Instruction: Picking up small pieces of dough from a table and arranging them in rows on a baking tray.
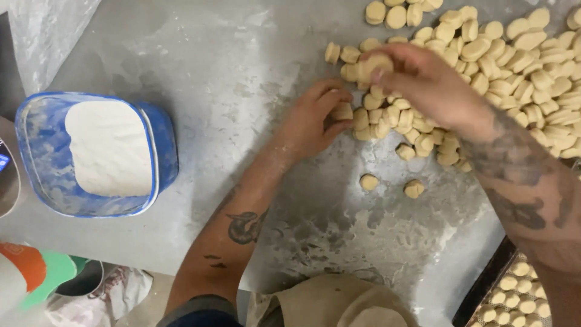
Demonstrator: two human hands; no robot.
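Grey and flour-smeared, the worktop (230, 66) under you looks like smooth stone or steel, dusted white in streaks and patches. Your left hand (315, 118) lies palm down at the near-left edge of the heap of dough pieces (514, 66), its fingers curled narrowly around one small dough piece (342, 111), which is pinched against the thumb. Your right hand (433, 85) reaches across from the right, above the heap, and its fingertips are closed on a larger disc of dough (374, 63) held just over the pile's left end. The heap spreads away from both hands toward the upper right, so your right hand is over it while your left only touches its fringe. The pieces are pale yellow, short, round and puck-like with soft matte faces; many stand on edge and lean on each other. Two stray pieces (390, 185) lie apart on bare worktop, nearer to you than the heap and between your forearms. Well off to the left stands a blue tub (163, 145), rounded-square and floury, filled with white flour (109, 148). At the lower right corner a dark tray (484, 284) carries more pieces in neat rows.
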